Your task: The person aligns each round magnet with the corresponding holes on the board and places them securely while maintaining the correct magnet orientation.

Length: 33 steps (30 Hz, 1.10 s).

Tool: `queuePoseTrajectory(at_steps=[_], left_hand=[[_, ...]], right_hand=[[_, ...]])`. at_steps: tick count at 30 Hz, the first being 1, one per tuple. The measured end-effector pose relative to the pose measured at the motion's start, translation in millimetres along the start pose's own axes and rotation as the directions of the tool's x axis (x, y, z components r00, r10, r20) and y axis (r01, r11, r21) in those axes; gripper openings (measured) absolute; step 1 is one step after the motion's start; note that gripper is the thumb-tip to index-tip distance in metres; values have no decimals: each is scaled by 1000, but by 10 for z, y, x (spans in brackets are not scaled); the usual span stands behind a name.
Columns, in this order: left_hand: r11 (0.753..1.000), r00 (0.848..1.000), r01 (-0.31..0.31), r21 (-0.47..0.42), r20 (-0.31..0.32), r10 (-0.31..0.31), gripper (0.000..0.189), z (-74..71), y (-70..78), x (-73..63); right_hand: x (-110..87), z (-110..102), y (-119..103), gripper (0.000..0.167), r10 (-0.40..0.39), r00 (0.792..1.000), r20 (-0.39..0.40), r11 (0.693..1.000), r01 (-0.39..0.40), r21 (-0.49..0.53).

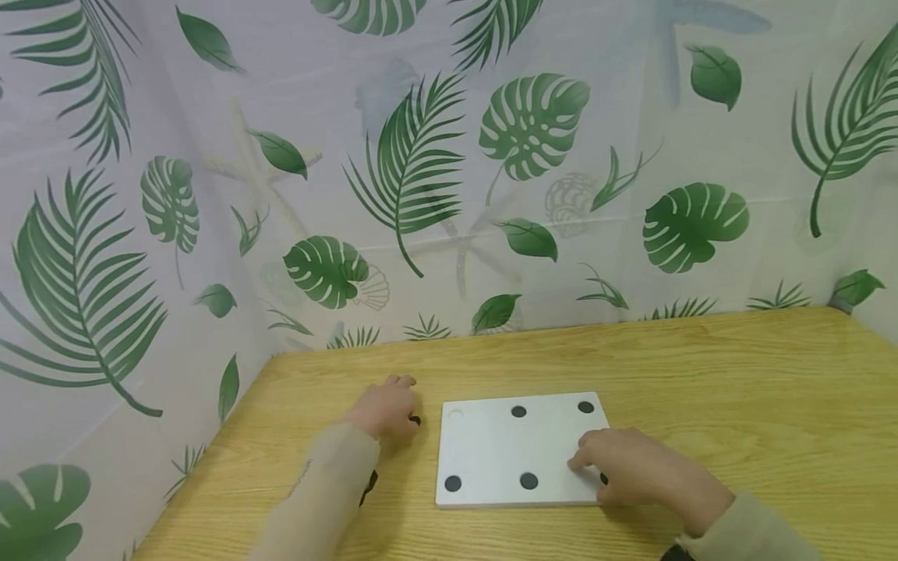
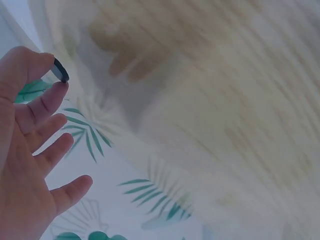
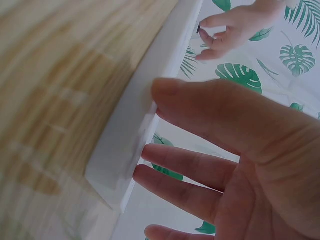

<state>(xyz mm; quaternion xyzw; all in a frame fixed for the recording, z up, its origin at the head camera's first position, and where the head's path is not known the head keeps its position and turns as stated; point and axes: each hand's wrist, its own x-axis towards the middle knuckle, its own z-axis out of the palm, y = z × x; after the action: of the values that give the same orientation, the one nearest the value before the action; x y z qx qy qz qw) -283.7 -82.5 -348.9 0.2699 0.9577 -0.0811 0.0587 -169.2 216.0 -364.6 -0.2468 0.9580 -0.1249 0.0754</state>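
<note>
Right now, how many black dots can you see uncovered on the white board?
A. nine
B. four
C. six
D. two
B: the head view shows four black dots, two near the far edge and two near the front, on the white board, while the right hand rests on its corner.
</note>
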Motion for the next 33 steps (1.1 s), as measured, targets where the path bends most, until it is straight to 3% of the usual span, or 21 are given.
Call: queuePoseTrajectory(at_steps=[14,27,33], left_hand=[[998,1000,-28,60,2,28,23,-79,346,298],[993,1000,-16,113,3,16,14,-58,445,353],[991,1000,-23,129,2,23,25,-20,466,364]], right_hand=[[-19,-26,-16,37,9,1000,8,1000,-10,7],[-6,-22,-24,37,31,999,22,999,-31,9],[-15,-21,-23,37,27,1000,13,1000,-28,10]])
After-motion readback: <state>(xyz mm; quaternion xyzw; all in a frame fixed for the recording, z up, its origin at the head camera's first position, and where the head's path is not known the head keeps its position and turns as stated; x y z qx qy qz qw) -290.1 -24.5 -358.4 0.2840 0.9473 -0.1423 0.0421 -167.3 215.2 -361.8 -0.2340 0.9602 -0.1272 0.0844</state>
